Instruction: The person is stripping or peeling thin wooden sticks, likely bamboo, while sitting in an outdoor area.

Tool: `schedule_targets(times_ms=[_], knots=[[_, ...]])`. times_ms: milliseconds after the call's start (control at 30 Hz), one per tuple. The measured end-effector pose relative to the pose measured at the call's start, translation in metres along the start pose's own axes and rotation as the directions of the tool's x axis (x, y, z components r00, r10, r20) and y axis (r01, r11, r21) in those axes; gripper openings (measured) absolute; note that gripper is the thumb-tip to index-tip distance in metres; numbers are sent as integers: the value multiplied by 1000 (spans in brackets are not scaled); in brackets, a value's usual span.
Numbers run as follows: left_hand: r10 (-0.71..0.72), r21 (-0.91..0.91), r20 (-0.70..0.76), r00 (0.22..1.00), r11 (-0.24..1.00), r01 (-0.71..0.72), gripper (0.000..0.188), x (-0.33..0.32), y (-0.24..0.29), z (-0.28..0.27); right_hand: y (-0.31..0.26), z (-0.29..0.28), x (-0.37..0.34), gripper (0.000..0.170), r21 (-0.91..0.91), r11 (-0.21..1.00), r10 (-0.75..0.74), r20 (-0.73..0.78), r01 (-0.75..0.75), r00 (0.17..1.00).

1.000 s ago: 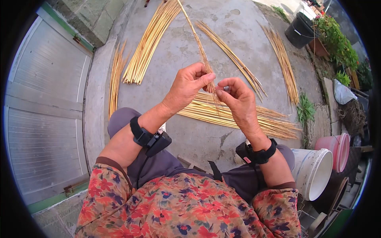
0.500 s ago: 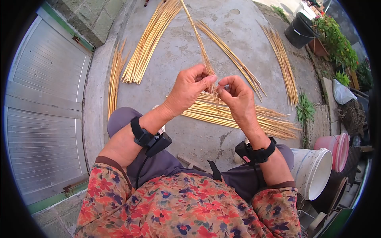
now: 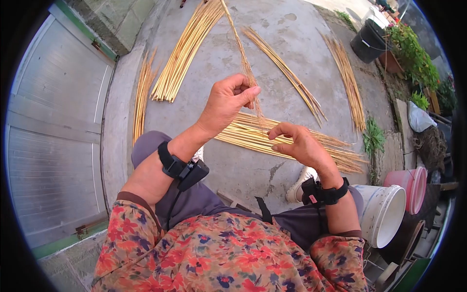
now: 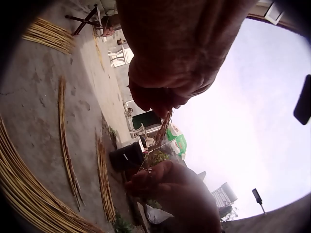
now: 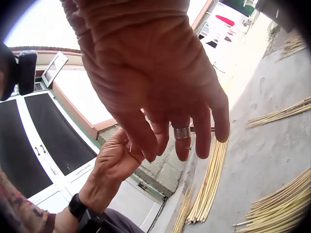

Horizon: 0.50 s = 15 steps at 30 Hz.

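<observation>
My left hand point(image 3: 226, 102) pinches a dry straw-coloured stalk point(image 3: 237, 41) near its feathery brown tip, between thumb and fingers. The stalk's long stem slants up and away past the top of the head view; wispy tip strands point(image 3: 259, 111) hang below the fingers. To the lower right is my right hand point(image 3: 305, 143), thumb and forefinger apart, just off the strand ends. The right wrist view shows the right hand's fingers point(image 5: 203, 138) loosely bent, with a coiled metal ring point(image 5: 182, 132) on one. Below both hands lies a bundle of stalks point(image 3: 248, 134) on the concrete.
More stalk bundles lie on the ground: a thick one point(image 3: 187, 53) far left, a thin one point(image 3: 141, 102) beside it, a small one point(image 3: 287, 68) ahead and another point(image 3: 348, 80) right. Buckets, white point(image 3: 382, 214), pink point(image 3: 411, 190) and black point(image 3: 367, 41), stand at right. A metal door point(image 3: 58, 126) is left.
My right hand has drawn down and right, away from the stalk's tip, and its thumb and forefinger have spread. The left hand keeps its pinch and has shifted slightly left.
</observation>
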<state>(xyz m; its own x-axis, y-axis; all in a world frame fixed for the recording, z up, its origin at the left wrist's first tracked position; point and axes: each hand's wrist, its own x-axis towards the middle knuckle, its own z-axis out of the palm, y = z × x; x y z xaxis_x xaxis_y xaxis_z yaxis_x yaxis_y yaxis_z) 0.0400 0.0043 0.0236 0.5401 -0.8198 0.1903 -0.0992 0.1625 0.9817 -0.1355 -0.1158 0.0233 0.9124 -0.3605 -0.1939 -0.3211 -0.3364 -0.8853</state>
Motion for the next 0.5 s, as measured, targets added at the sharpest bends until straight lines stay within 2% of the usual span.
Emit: schedule_targets(times_ms=[33, 67, 133, 167, 267, 500], knots=[[-1, 21, 16, 1000, 1000, 0, 15, 0, 0, 2, -1, -6, 2, 14, 104, 989, 105, -32, -101, 994], [-1, 19, 17, 1000, 1000, 0, 15, 0, -1, 4, -4, -6, 2, 14, 103, 989, 107, -33, -103, 994], [-44, 16, 26, 999, 999, 43, 15, 1, -3, 10, -11, 2, 3, 14, 405, 904, -25, -274, 139, 961], [-45, 16, 34, 998, 999, 44, 15, 1, -3, 13, -11, 9, 5, 13, 368, 903, -94, -334, 222, 938], [-61, 5, 63, 996, 998, 61, 16, 0, -7, 26, -7, 20, 9, 12, 281, 929, -107, -419, 241, 902], [-62, 1, 109, 992, 998, 62, 16, 2, -9, 38, -6, 17, 6, 12, 210, 951, -114, -452, 229, 885]])
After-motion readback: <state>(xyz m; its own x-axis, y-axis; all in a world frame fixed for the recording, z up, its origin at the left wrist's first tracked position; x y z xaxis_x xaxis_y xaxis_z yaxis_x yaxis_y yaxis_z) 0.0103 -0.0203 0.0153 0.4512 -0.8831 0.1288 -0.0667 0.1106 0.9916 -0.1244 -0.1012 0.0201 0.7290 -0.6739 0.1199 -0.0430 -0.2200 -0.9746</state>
